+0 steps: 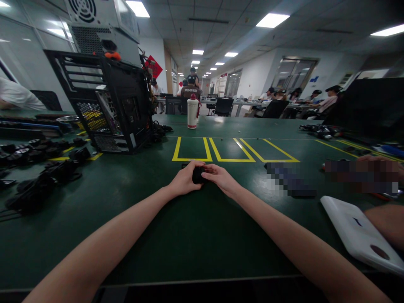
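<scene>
A small black rounded object (198,175) is held over the green table (202,235), just in front of the yellow-taped outlines. My left hand (186,180) wraps it from the left, thumb and fingers closed around it. From the right, the fingers of my right hand (217,176) press together against its near side. A bit of black also shows behind my left fingers; whether it belongs to the same object I cannot tell. My fingers hide much of its shape, so its exact kind is unclear.
An open black computer case (116,101) stands at left, beside heaped black cabled parts (41,181). A white bottle (192,112) stands farther back. To the right lie a blurred dark item (290,181) and a white case (356,231), near another person's arm (386,223).
</scene>
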Demonstrator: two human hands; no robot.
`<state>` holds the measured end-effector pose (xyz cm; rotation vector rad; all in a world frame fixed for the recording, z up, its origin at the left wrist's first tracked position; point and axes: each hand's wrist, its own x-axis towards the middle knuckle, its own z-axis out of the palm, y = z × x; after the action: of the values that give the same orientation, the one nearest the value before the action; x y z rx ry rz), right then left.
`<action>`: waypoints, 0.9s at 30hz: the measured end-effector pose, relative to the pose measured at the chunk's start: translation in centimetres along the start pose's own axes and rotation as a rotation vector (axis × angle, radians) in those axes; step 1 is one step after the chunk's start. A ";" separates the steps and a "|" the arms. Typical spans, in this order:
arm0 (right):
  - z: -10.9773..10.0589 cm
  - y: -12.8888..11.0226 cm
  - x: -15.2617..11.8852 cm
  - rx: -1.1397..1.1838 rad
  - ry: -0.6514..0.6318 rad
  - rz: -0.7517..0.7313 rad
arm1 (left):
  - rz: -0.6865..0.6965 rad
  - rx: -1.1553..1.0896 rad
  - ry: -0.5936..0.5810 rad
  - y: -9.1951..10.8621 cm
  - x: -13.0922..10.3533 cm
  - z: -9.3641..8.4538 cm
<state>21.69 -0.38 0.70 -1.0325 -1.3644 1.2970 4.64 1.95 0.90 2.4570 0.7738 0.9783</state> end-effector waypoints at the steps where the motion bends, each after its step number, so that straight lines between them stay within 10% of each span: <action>1: 0.1 -0.1 -0.2 -0.010 0.004 -0.005 | -0.003 -0.005 0.001 0.0 0.0 0.0; 27: 1.0 -0.6 -1.1 -0.048 0.047 -0.075 | -0.048 -0.022 0.011 0.0 0.1 0.2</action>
<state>20.92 -1.69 1.20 -1.0282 -1.3916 1.1837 4.84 1.97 0.86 2.4053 0.8170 0.9782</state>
